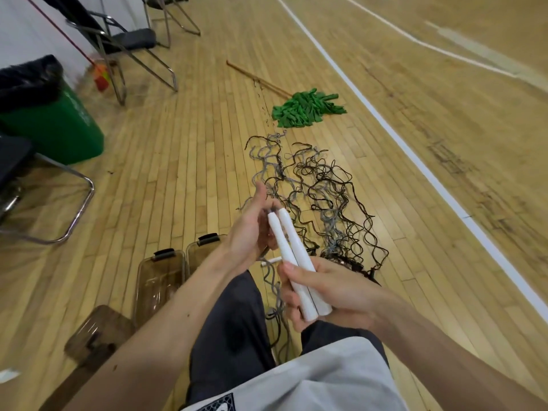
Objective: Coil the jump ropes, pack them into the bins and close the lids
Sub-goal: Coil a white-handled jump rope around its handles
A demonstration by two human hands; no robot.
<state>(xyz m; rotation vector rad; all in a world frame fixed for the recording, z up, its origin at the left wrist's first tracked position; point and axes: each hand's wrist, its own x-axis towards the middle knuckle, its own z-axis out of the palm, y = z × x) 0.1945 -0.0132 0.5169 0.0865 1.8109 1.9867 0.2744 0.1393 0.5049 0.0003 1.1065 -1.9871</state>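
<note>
My right hand [329,295] grips two white jump-rope handles [293,256] side by side, tips pointing up and away. My left hand [252,229] is at the handles' upper ends, fingers near the grey cord where it leaves them; the exact grip is hidden. A tangle of black and grey jump ropes [323,197] lies spread on the wooden floor ahead. Another white handle [270,261] lies on the floor under my hands. Two clear plastic bins [160,277] [204,247] stand open to my left, and a brown lid [98,330] lies beside them.
A green mop [305,106] with a wooden stick lies beyond the ropes. A green trash bin [56,120] with a black bag and folding chairs [127,46] stand at the left. A white court line [394,134] runs along the right. My dark-trousered knee [234,318] is below my hands.
</note>
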